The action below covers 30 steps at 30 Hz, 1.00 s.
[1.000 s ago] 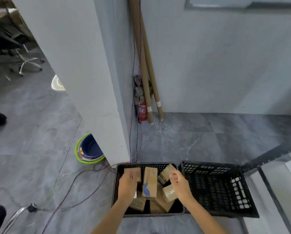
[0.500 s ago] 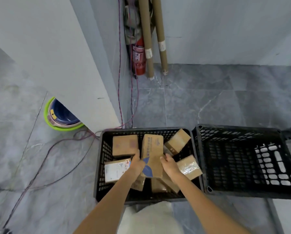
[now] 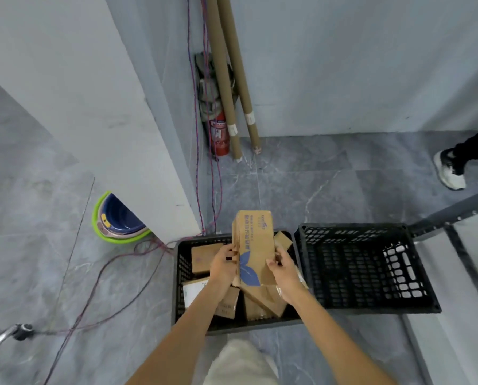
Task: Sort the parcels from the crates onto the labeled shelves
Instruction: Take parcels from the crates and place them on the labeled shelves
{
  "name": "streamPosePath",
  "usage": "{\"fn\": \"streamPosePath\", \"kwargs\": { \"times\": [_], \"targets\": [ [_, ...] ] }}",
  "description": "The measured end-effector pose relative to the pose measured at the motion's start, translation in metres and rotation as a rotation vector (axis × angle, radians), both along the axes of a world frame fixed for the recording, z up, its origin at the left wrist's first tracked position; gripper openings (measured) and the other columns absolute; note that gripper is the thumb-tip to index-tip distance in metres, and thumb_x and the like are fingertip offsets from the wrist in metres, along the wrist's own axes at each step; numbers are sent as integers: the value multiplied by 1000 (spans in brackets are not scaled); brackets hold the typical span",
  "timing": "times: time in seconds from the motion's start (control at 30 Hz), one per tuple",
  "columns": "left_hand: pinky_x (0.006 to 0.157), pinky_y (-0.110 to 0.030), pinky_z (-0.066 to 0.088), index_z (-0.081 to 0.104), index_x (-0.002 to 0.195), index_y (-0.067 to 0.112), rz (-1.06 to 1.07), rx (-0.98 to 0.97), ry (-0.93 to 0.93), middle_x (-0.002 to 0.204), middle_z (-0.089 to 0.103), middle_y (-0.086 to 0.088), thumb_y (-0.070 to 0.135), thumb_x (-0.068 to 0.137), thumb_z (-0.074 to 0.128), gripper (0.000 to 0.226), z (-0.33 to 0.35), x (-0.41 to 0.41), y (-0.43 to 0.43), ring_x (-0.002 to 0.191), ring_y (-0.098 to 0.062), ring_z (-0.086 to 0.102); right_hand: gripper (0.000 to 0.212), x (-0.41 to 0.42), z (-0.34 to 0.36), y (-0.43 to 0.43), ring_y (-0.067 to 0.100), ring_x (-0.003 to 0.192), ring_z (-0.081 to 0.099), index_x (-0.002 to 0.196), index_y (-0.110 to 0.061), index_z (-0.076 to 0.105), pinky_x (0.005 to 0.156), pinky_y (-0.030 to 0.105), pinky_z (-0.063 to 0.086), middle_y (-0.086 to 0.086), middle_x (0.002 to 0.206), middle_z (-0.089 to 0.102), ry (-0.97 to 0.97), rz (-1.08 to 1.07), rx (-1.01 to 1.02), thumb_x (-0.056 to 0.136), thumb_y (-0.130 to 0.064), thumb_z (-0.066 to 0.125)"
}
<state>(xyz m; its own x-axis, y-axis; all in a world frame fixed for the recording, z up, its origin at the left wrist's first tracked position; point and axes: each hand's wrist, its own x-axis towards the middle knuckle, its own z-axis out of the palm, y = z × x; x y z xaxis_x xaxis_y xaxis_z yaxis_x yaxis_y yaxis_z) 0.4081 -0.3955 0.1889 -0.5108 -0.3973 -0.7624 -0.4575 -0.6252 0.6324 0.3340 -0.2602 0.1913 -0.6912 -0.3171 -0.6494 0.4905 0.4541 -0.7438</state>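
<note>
A tall cardboard parcel with a blue leaf print point(image 3: 255, 245) is held upright above the left black crate point(image 3: 180, 273). My left hand point(image 3: 223, 266) grips its left edge and my right hand point(image 3: 283, 269) grips its right edge. Several other brown parcels lie in that crate, among them a flat box point(image 3: 203, 257) at the back left and one with a white label point(image 3: 194, 293). The right black crate point(image 3: 365, 266) stands beside it and holds nothing that I can see.
A white pillar point(image 3: 107, 120) rises just behind the left crate, with a stack of coloured basins point(image 3: 118, 218) at its foot. Cables point(image 3: 121, 262) trail over the grey floor. Cardboard tubes point(image 3: 232, 93) and a red extinguisher point(image 3: 219, 134) stand in the corner. Another person's shoe point(image 3: 450, 170) is at the far right.
Both hands closed on the leaf-print parcel and raised it out of the left crate. The camera tilted down, then back a little.
</note>
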Motion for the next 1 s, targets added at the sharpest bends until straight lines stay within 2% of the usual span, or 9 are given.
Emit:
{"fn": "streamPosePath", "kwargs": {
  "times": [0.17,0.37,0.47,0.53,0.7,0.8,0.87,0.93,1.0],
  "targets": [
    [57,-19,45,58,90,5,23,-198,197,69,57,-2,-1,92,39,20,176,-19,-5,60,-12,54,30,-18,183,3,22,108,54,128,-10,49,82,30,46,8,124,56,196,-4,-135,97,-10,49],
    [74,-9,47,59,110,14,-138,-641,429,96,61,1,11,84,68,28,394,-44,18,93,-16,57,29,-36,371,31,27,112,58,126,-13,51,96,49,48,8,119,61,345,-200,-385,99,-5,42],
    [104,-35,40,41,132,26,-249,-697,419,135,43,-1,54,61,79,86,467,-62,31,125,-18,43,30,-40,446,63,22,109,59,127,-14,51,82,38,54,2,115,63,427,-261,-557,100,-5,39],
    [109,-41,36,23,145,26,-346,-650,434,146,34,-2,59,58,78,108,510,-71,52,131,-19,39,33,-40,485,93,21,106,62,132,-13,49,72,30,58,1,115,64,484,-262,-628,100,-7,39],
    [93,-31,45,36,136,16,-491,-683,550,130,51,-2,50,70,74,83,575,-91,133,110,-17,53,36,-31,555,179,19,101,63,135,-23,41,76,36,57,6,121,62,623,-397,-623,101,-14,41],
    [92,-34,47,41,128,16,-521,-680,595,125,54,-1,51,67,76,79,590,-99,195,108,-18,56,31,-13,584,229,-3,96,58,124,-32,43,85,23,50,-15,114,56,767,-423,-503,95,-27,53],
    [87,-31,48,41,124,16,-545,-679,647,120,55,1,51,65,78,78,598,-99,239,105,-17,57,62,-7,593,261,-5,109,49,134,-25,33,94,19,44,-17,125,44,827,-424,-323,85,-41,66],
    [80,-28,47,39,120,17,-578,-685,693,110,53,5,50,65,79,75,603,-96,280,101,-16,57,110,-4,595,294,10,133,38,149,-26,16,108,37,39,-9,148,31,814,-471,-209,64,-66,73],
    [75,-28,48,37,115,19,-635,-659,745,103,51,7,45,69,78,68,607,-92,310,95,-14,57,118,3,597,331,15,129,45,148,-31,17,103,41,44,-6,148,36,793,-550,-253,54,-71,76]
  ]
}}
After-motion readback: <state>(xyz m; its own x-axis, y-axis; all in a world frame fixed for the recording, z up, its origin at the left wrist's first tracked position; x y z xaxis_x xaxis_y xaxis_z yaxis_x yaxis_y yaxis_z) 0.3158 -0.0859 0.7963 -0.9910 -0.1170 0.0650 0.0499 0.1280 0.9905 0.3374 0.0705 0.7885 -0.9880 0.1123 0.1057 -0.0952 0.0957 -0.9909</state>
